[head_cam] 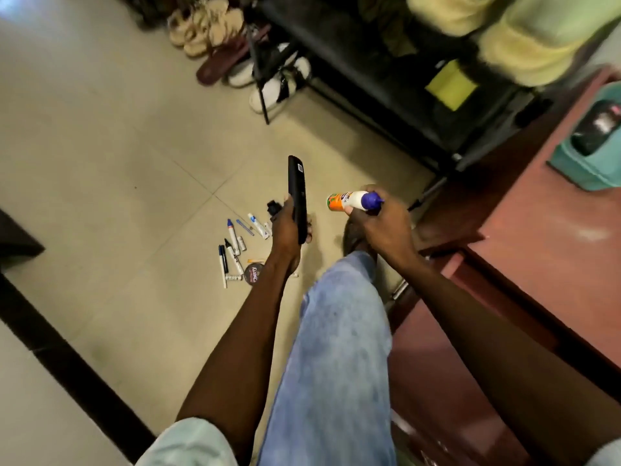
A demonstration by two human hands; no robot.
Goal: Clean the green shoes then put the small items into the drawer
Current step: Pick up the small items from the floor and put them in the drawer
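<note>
My left hand grips a long flat black object, held upright above the floor. My right hand holds a small white bottle with an orange label and a purple cap, lying sideways. On the tiled floor below lie several small items: markers, pens, small tubes and a round dark tin. Pale green fluffy shoes sit on top of the black rack at the upper right. The reddish wooden drawer stands pulled out under my right arm.
A black shoe rack stands ahead with sandals and white shoes beside it. A reddish wooden desk at the right carries a teal basket. My leg in blue jeans stretches forward. A dark band crosses the floor at the left.
</note>
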